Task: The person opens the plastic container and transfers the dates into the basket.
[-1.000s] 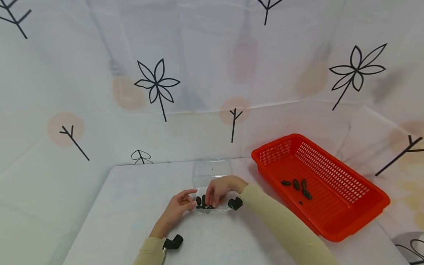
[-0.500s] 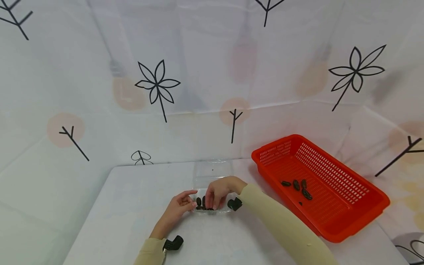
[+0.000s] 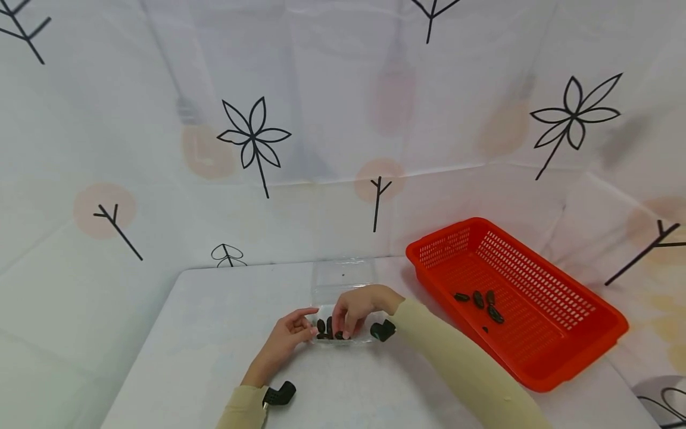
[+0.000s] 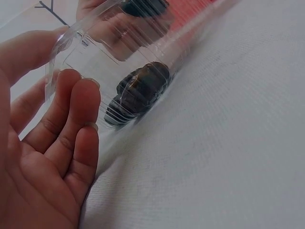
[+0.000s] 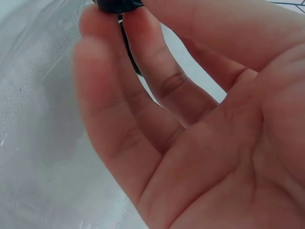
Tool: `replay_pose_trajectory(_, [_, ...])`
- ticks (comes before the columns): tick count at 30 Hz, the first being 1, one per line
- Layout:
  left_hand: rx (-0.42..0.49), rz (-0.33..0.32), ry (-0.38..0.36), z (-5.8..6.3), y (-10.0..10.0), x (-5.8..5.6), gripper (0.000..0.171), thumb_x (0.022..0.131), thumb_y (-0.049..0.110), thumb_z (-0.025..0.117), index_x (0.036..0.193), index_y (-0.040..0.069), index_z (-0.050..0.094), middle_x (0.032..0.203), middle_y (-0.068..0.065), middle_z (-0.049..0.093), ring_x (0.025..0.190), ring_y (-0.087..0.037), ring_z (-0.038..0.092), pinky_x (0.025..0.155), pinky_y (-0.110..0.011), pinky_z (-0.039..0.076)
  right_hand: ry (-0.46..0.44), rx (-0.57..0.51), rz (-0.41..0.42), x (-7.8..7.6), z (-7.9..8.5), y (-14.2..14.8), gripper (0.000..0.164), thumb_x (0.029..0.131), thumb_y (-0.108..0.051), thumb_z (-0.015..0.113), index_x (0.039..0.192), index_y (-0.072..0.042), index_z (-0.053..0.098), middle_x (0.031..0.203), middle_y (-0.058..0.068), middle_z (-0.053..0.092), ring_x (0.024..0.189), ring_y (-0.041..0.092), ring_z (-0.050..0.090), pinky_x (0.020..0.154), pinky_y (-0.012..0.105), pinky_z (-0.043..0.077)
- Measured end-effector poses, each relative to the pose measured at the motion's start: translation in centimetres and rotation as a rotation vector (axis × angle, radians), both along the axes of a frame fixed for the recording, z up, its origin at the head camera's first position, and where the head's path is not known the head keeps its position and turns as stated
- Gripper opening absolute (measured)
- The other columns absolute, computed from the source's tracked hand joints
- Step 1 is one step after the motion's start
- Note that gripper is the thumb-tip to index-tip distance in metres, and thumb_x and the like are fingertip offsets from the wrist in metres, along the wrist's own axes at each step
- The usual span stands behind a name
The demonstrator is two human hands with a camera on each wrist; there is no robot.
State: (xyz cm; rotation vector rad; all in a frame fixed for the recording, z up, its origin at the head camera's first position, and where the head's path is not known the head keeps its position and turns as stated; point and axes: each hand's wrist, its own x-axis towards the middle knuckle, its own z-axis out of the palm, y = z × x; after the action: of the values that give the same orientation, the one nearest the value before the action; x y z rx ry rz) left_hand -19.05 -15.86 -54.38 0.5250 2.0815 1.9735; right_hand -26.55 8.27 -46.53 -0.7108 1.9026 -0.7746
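Note:
In the head view a clear plastic clamshell box [image 3: 356, 342] stands on the table, its lid [image 3: 345, 274] folded back. Several dark, wrinkled oval pieces [image 3: 321, 326], date-like in shape, lie along its left side. My left hand [image 3: 286, 336] holds the box's left end, thumb at the rim and curled fingertips [image 4: 86, 98] against the wall. Over the box, my right hand [image 3: 356, 307] reaches in and pinches a dark oval piece [image 5: 116, 5], partly hidden by the fingers. Through the clear wall, the left wrist view shows dark pieces [image 4: 143, 88] at the bottom.
A red perforated basket [image 3: 541, 357] stands at the right of the table, tilted in angle to the box. Several dark oval pieces [image 3: 495, 314] lie in it. A white cloth [image 3: 203, 345] covers the table; a printed curtain [image 3: 321, 226] hangs behind.
My right fingers shift slightly within the box, and a dark oval piece now shows under their tips. The left hand stays at the box's left end.

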Motion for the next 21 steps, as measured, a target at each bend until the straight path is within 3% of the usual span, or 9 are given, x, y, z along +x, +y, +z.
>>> replay_pose_trajectory(8, [-0.011,0.008,-0.009,-0.1,-0.2,-0.1,0.051,0.092,0.003,0.07,0.137,-0.009,0.05,0.085,-0.001,0.059,0.071,-0.01,0.059,0.067,-0.025,0.05,0.106,-0.129,-0.061,0.4,1.5,1.7,0.014,0.089,-0.008,0.071,0.101,-0.014,0.075,0.096,0.002,0.069,0.084,0.017,0.063,0.077,0.035,0.056])
replay_pose_trajectory(16, [-0.021,0.014,-0.008,-0.2,-0.2,-0.2,0.05,0.092,0.003,0.07,0.137,-0.008,0.052,0.085,-0.002,0.058,0.071,-0.009,0.058,0.068,-0.024,0.049,0.194,-0.238,-0.252,0.5,3.7,5.2,0.022,0.092,-0.012,0.071,0.113,-0.005,0.07,0.099,0.004,0.07,0.095,0.03,0.065,0.082,0.037,0.055])
replay_pose_trajectory(21, [-0.025,0.007,0.004,-0.2,-0.1,-0.1,0.05,0.091,0.005,0.071,0.136,-0.008,0.052,0.085,-0.002,0.058,0.072,-0.009,0.058,0.069,-0.024,0.049,0.262,-0.297,-0.361,1.0,5.2,8.8,0.024,0.093,-0.015,0.071,0.115,-0.006,0.068,0.104,0.007,0.067,0.098,0.033,0.064,0.085,0.037,0.054])
